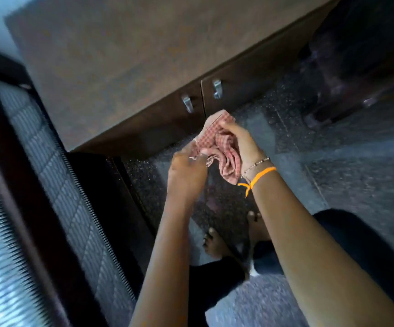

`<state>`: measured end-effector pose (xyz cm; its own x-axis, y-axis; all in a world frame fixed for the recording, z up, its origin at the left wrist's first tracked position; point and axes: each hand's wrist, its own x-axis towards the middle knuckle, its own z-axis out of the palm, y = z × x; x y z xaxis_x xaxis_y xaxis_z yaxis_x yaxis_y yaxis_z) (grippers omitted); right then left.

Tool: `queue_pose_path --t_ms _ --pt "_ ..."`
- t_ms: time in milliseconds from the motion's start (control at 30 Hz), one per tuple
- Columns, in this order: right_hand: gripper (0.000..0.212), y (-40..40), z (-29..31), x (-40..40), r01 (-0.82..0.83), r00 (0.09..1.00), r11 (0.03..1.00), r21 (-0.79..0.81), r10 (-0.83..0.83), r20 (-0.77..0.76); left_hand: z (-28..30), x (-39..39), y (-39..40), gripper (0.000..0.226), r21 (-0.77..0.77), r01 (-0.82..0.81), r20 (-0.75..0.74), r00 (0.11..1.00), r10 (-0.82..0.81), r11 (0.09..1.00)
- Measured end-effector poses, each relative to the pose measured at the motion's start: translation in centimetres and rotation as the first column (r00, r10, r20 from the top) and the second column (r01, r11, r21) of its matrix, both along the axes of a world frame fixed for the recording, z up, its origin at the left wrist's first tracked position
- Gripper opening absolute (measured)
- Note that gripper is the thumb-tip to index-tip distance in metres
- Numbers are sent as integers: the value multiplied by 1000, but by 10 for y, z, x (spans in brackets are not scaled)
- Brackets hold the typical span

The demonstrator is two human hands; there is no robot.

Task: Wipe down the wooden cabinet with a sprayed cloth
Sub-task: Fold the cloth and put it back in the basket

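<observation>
A red-and-white checked cloth [217, 147] hangs bunched between both my hands, in front of the cabinet. My right hand [241, 142] grips its upper part from the right, with a bead bracelet and an orange thread at the wrist. My left hand [186, 168] pinches the cloth's lower left edge. The brown wooden cabinet [111, 67] fills the upper left, its flat top facing me, and two dark doors with metal handles [187, 103] lie just beyond the cloth. No spray bottle shows.
A dark speckled floor [321, 161] runs to the right of the cabinet. A window with a dark frame and mesh grille [56, 175] stands at the left. My bare feet [215, 244] are below my hands. Dark furniture [356, 55] sits at the upper right.
</observation>
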<state>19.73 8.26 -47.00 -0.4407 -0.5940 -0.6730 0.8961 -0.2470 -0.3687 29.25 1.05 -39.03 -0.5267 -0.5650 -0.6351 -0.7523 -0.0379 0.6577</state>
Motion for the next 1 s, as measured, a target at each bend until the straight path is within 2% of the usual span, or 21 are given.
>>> queue_pose_path --t_ms 100,167,233,367,433,600,700,767,833,900,1000 --pt "26 15 81 9 -29 992 999 -34 25 -121 69 -7 14 26 98 20 -153 988 -5 995" --pt "27 28 134 10 -68 977 997 -31 60 -207 115 -8 21 26 161 -18 -221 974 54 987" --pt "20 41 186 11 -73 958 997 12 74 -276 160 -6 29 32 255 -56 -254 960 122 965" --pt "21 61 270 11 -93 918 995 21 93 -386 231 1 30 81 381 -95 -224 956 191 920" --pt "24 66 304 9 -94 905 995 12 91 -415 254 4 24 93 396 -51 -208 967 143 917" --pt "21 83 366 3 -177 859 984 35 172 -482 306 17 21 38 429 68 -289 955 66 901" --pt "10 97 390 0 -211 808 973 93 227 -543 328 23 26 36 443 73 -395 911 121 894" --pt "22 102 399 1 -205 742 960 190 279 -609 338 23 31 24 382 113 -446 892 76 917" --pt "32 102 401 0 -133 688 946 294 302 -660 343 19 36 19 311 170 -484 875 2 935" --pt "35 103 407 -3 -44 681 940 339 276 -679 351 10 43 21 268 166 -500 866 -11 949" --pt "21 106 411 -16 53 582 903 427 319 -748 360 -10 42 25 214 77 -516 855 45 974"
